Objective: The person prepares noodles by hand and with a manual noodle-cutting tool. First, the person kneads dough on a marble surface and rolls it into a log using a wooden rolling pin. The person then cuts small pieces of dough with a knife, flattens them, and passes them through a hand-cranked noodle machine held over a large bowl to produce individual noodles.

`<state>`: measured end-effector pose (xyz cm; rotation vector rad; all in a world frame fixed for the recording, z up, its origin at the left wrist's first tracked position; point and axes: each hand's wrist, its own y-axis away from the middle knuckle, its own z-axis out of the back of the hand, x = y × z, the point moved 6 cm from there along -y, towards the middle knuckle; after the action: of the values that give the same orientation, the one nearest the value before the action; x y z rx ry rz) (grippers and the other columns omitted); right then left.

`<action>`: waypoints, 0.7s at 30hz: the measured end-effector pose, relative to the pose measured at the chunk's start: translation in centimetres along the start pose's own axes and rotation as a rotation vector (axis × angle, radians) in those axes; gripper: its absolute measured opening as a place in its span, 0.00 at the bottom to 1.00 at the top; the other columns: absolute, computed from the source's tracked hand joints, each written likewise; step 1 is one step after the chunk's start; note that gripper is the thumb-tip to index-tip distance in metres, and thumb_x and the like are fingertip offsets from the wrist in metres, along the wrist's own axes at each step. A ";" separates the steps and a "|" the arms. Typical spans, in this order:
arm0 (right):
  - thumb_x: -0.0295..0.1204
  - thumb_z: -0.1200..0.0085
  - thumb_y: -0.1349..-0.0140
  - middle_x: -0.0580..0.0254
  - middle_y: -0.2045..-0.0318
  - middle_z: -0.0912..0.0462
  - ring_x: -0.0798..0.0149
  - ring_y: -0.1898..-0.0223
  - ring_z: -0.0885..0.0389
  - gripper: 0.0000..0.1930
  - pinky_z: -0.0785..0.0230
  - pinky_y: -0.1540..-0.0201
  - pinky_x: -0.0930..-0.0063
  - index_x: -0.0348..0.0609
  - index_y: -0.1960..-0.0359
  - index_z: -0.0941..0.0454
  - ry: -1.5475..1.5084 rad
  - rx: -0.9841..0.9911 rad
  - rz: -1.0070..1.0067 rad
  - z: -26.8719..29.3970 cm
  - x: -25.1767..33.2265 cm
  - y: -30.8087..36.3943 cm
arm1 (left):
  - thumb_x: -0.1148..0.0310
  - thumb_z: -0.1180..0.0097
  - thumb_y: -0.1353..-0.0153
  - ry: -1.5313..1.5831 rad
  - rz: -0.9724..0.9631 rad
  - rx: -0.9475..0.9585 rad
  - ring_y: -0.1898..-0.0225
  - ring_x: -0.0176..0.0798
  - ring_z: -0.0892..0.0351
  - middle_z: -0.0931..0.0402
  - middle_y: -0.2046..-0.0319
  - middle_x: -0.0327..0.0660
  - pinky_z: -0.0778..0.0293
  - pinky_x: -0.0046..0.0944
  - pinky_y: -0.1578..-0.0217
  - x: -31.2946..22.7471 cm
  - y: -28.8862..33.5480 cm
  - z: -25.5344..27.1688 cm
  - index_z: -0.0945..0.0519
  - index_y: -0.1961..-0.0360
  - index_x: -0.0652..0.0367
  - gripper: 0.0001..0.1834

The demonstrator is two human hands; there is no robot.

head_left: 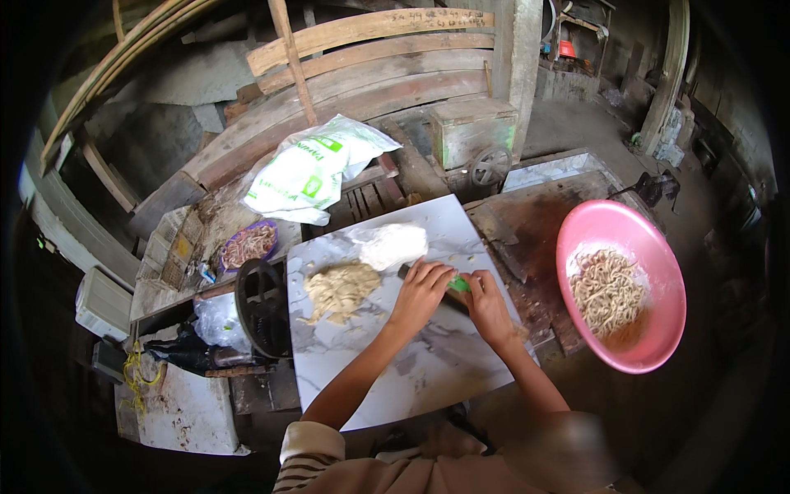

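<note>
Over the right half of a marble-patterned board (354,391), both of my hands are close together on a dark, flat, blade-like tool with a green part (458,284). My left hand (422,290) lies across it with bent fingers pressed together, and a dark end sticks out at the left. Near the green part, my right hand (487,311) is closed, its fingers curled in. Most of the tool is hidden beneath the fingers. A lumpy beige dough mass (341,290) rests left of my hands. Beyond them sits a pile of white flour (395,244).
At the right stands a tilted pink basin (671,329) holding floured dough strips (609,290). A black wheel (262,309) borders the board's left edge. Farther left are a purple-rimmed dish (248,245) and a clear plastic bag (220,321). A white sack (296,181) lies behind.
</note>
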<state>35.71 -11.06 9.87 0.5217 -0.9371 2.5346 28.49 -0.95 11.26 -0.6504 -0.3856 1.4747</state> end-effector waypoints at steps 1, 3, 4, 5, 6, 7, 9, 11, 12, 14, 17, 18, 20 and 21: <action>0.20 0.47 0.49 0.50 0.60 0.32 0.48 0.58 0.29 0.17 0.34 0.59 0.59 0.37 0.56 0.31 0.007 -0.007 -0.030 0.0 -1.8 -0.9 | 0.75 0.46 0.53 -0.045 -0.004 0.004 0.51 0.39 0.31 0.27 0.57 0.38 0.38 0.44 0.43 0.2 -1.5 -1.6 0.24 0.57 0.59 0.18; 0.21 0.48 0.49 0.50 0.59 0.32 0.49 0.57 0.30 0.15 0.34 0.56 0.60 0.37 0.57 0.31 0.052 0.029 -0.102 -1.2 -5.8 -1.7 | 0.77 0.49 0.51 -0.082 0.028 0.061 0.50 0.40 0.31 0.27 0.56 0.39 0.35 0.42 0.46 1.0 -3.5 -5.9 0.24 0.57 0.59 0.17; 0.20 0.49 0.49 0.50 0.58 0.32 0.49 0.57 0.30 0.15 0.33 0.55 0.60 0.36 0.57 0.31 0.056 0.056 -0.134 -2.2 -7.3 -1.8 | 0.77 0.49 0.51 -0.081 0.033 0.068 0.50 0.40 0.31 0.27 0.56 0.39 0.35 0.42 0.46 1.4 -3.7 -7.6 0.24 0.57 0.59 0.17; 0.20 0.49 0.49 0.50 0.58 0.32 0.49 0.57 0.30 0.15 0.33 0.55 0.60 0.36 0.57 0.31 0.045 0.070 -0.136 -3.6 -8.4 -1.7 | 0.78 0.47 0.53 0.002 0.137 0.136 0.50 0.41 0.31 0.27 0.56 0.38 0.32 0.41 0.49 2.5 -3.4 -9.7 0.24 0.58 0.58 0.18; 0.20 0.50 0.48 0.50 0.58 0.32 0.49 0.56 0.31 0.15 0.34 0.54 0.61 0.36 0.57 0.31 0.057 0.083 -0.170 -4.2 -9.9 -1.7 | 0.79 0.46 0.55 0.091 0.232 0.190 0.50 0.42 0.31 0.27 0.55 0.37 0.29 0.40 0.52 2.8 -3.9 -11.3 0.25 0.58 0.57 0.18; 0.20 0.51 0.48 0.50 0.57 0.32 0.50 0.55 0.31 0.15 0.34 0.54 0.61 0.36 0.57 0.31 0.069 0.096 -0.201 -4.5 -11.3 -1.6 | 0.80 0.47 0.55 0.071 0.232 0.198 0.50 0.43 0.31 0.27 0.55 0.38 0.26 0.39 0.57 2.3 -4.3 -12.5 0.25 0.59 0.58 0.18; 0.20 0.52 0.48 0.50 0.57 0.33 0.49 0.54 0.33 0.16 0.35 0.52 0.60 0.36 0.56 0.31 0.062 0.137 -0.225 -4.7 -11.9 -1.9 | 0.80 0.47 0.55 0.070 0.281 0.224 0.49 0.43 0.31 0.27 0.56 0.38 0.26 0.39 0.57 2.3 -4.7 -13.3 0.25 0.59 0.58 0.18; 0.20 0.53 0.48 0.50 0.56 0.33 0.48 0.52 0.34 0.17 0.36 0.51 0.59 0.36 0.55 0.31 0.058 0.176 -0.246 -4.7 -11.9 -2.1 | 0.80 0.46 0.56 0.069 0.328 0.247 0.49 0.42 0.31 0.27 0.56 0.38 0.26 0.39 0.56 2.4 -4.6 -13.3 0.25 0.58 0.58 0.19; 0.21 0.51 0.48 0.49 0.56 0.34 0.47 0.51 0.36 0.18 0.38 0.50 0.57 0.38 0.53 0.32 0.084 0.188 -0.253 -4.6 -11.8 -2.2 | 0.80 0.47 0.56 0.072 0.330 0.263 0.48 0.42 0.32 0.27 0.55 0.38 0.27 0.39 0.55 2.3 -4.6 -13.1 0.26 0.58 0.58 0.20; 0.22 0.49 0.48 0.48 0.55 0.35 0.46 0.50 0.37 0.19 0.40 0.48 0.55 0.40 0.51 0.32 0.099 0.205 -0.251 -4.0 -10.7 -2.3 | 0.80 0.47 0.56 0.064 0.342 0.280 0.47 0.43 0.32 0.27 0.54 0.38 0.27 0.40 0.54 2.1 -4.3 -11.9 0.26 0.57 0.58 0.20; 0.26 0.46 0.47 0.48 0.52 0.36 0.47 0.50 0.37 0.21 0.40 0.48 0.56 0.38 0.49 0.33 -0.049 0.076 -0.096 -2.2 -7.4 -2.7 | 0.80 0.46 0.55 0.119 0.336 0.133 0.46 0.44 0.33 0.28 0.53 0.40 0.30 0.40 0.51 1.6 -3.4 -7.3 0.26 0.54 0.57 0.22; 0.26 0.46 0.47 0.48 0.52 0.36 0.47 0.50 0.37 0.21 0.40 0.48 0.56 0.38 0.49 0.33 -0.047 0.082 -0.085 -2.6 -6.9 -2.4 | 0.79 0.45 0.53 0.171 0.383 0.077 0.46 0.45 0.32 0.27 0.53 0.41 0.31 0.41 0.50 1.6 -2.9 -5.6 0.25 0.54 0.57 0.22; 0.29 0.45 0.47 0.47 0.53 0.36 0.47 0.52 0.34 0.23 0.38 0.50 0.55 0.36 0.49 0.33 -0.214 0.193 0.039 -4.2 -4.4 -1.6 | 0.77 0.44 0.52 0.208 0.441 0.003 0.47 0.46 0.32 0.27 0.53 0.42 0.32 0.41 0.49 1.6 -0.9 -2.2 0.25 0.53 0.57 0.21; 0.33 0.43 0.47 0.49 0.53 0.35 0.50 0.53 0.33 0.27 0.35 0.52 0.56 0.37 0.47 0.36 -0.157 0.250 0.051 -5.0 -3.4 -1.3 | 0.76 0.43 0.52 0.210 0.492 -0.030 0.48 0.46 0.31 0.26 0.54 0.43 0.32 0.41 0.49 1.9 0.5 -0.6 0.25 0.54 0.57 0.20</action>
<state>38.14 -7.54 5.41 0.7899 -0.6949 2.7057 28.66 0.78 10.19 -0.9617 -0.0832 1.8430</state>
